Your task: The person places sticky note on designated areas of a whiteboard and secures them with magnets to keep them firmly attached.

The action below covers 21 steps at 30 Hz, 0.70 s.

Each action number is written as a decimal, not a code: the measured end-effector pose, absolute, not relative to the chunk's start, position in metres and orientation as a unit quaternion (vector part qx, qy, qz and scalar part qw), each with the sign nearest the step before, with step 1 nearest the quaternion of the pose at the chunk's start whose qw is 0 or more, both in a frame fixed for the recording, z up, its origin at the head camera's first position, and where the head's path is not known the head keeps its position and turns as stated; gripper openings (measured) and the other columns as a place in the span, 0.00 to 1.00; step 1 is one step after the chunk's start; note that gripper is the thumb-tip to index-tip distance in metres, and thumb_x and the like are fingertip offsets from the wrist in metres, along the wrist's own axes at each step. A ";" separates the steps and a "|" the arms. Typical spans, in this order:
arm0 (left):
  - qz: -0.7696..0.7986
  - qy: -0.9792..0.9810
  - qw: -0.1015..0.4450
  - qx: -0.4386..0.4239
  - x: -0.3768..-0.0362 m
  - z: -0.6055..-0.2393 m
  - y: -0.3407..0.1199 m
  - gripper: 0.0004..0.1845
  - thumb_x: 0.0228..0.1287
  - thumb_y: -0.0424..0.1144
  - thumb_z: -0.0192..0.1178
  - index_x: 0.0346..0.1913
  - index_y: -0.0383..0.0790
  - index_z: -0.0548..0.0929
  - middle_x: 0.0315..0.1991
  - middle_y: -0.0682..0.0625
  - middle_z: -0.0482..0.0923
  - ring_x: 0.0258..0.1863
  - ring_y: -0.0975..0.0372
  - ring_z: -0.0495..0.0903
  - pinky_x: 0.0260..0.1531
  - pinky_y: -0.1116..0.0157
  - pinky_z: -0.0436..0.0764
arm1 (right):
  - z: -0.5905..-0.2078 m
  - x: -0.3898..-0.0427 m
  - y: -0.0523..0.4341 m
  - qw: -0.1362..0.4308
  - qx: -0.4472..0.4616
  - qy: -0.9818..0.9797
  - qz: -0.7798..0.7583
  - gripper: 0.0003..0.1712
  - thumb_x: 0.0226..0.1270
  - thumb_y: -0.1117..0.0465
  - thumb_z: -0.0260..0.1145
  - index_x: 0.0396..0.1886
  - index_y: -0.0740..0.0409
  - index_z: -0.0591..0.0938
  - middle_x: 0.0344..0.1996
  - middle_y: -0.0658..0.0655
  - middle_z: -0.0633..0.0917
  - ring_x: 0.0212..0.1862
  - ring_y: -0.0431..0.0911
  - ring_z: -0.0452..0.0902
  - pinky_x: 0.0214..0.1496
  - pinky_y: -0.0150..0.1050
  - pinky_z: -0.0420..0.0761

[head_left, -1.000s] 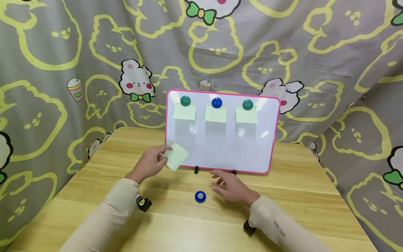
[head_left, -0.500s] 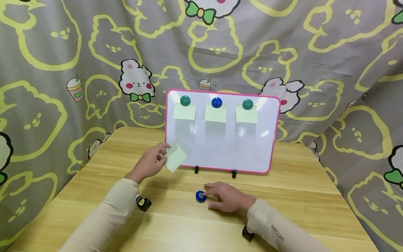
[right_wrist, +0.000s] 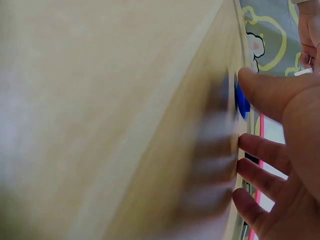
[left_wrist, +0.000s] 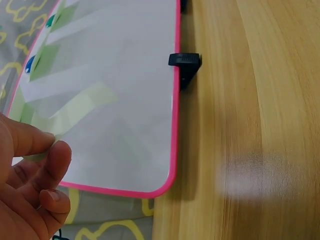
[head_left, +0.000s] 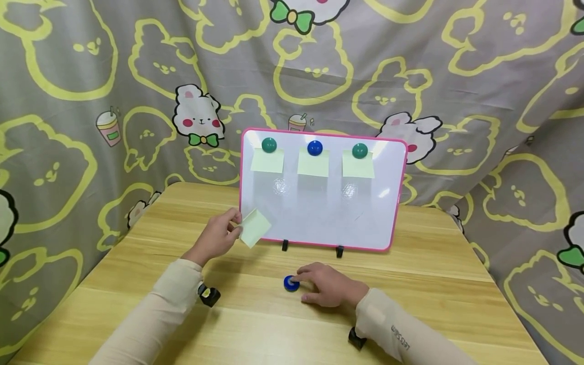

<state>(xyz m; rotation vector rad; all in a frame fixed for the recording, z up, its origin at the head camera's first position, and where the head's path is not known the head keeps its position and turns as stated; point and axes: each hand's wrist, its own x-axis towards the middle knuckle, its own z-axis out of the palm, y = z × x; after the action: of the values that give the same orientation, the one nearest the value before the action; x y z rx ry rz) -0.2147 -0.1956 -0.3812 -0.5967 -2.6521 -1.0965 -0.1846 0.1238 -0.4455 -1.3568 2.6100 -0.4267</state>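
Between thumb and fingers my left hand (head_left: 216, 235) pinches a pale green sticky note (head_left: 256, 228), held tilted in front of the whiteboard's (head_left: 315, 218) lower left corner. My right hand (head_left: 329, 286) is low over the table, its index finger touching a blue round magnet (head_left: 288, 285) that lies with its grey underside up. In the right wrist view the thumb (right_wrist: 270, 92) stands near that magnet, the other fingers spread and blurred shadows beside them. On the board, two green magnets (head_left: 269, 145) and a blue magnet (head_left: 315, 148) top three sticky notes (head_left: 313, 165) in a row.
The pink-framed board leans upright on black feet (head_left: 339, 251) at the back of the wooden table (head_left: 255, 324). Behind it hangs a grey curtain (head_left: 255, 61) with yellow cartoon outlines. A black wrist camera (head_left: 210, 295) sits under the left sleeve.
My right hand has come down and left from before the board to the blue magnet on the table. The note in my left hand has tilted slightly; that hand stays nearly in place.
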 end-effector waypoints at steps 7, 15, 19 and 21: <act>-0.361 -0.907 0.121 -0.182 -0.216 -0.383 -0.200 0.08 0.66 0.27 0.58 0.31 0.42 0.74 0.42 0.44 0.82 0.34 0.53 0.84 0.27 0.60 0.81 | -0.447 -0.186 0.130 0.060 -0.446 0.876 -0.176 0.18 0.63 0.54 0.70 0.49 0.57 0.81 0.48 0.52 0.82 0.51 0.44 0.77 0.55 0.40 0.76; -0.361 -0.906 0.143 -0.170 -0.216 -0.382 -0.200 0.04 0.65 0.27 0.59 0.38 0.37 0.82 0.41 0.40 0.84 0.30 0.54 0.84 0.26 0.60 0.80 | -0.446 -0.187 0.127 0.040 -0.451 0.878 -0.157 0.08 0.65 0.54 0.68 0.37 0.53 0.80 0.35 0.46 0.79 0.37 0.39 0.74 0.42 0.34 0.76; -0.361 -0.906 0.147 -0.167 -0.217 -0.383 -0.197 0.06 0.65 0.26 0.58 0.41 0.37 0.83 0.42 0.41 0.84 0.28 0.56 0.80 0.24 0.62 0.77 | -0.443 -0.187 0.125 0.043 -0.443 0.881 -0.162 0.05 0.68 0.58 0.65 0.34 0.52 0.78 0.31 0.44 0.77 0.32 0.37 0.69 0.38 0.34 0.74; -0.364 -0.904 0.147 -0.168 -0.218 -0.383 -0.196 0.08 0.64 0.25 0.57 0.41 0.37 0.84 0.44 0.39 0.83 0.28 0.55 0.81 0.24 0.62 0.77 | -0.441 -0.186 0.125 0.044 -0.437 0.884 -0.160 0.03 0.70 0.59 0.63 0.36 0.52 0.78 0.31 0.44 0.78 0.33 0.36 0.70 0.39 0.34 0.75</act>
<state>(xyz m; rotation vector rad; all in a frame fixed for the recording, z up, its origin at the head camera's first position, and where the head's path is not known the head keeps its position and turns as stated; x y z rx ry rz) -0.2178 -0.1957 -0.3831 -0.4836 -2.6028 -1.0473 -0.1863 0.1248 -0.4409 -1.3361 2.7022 -0.4884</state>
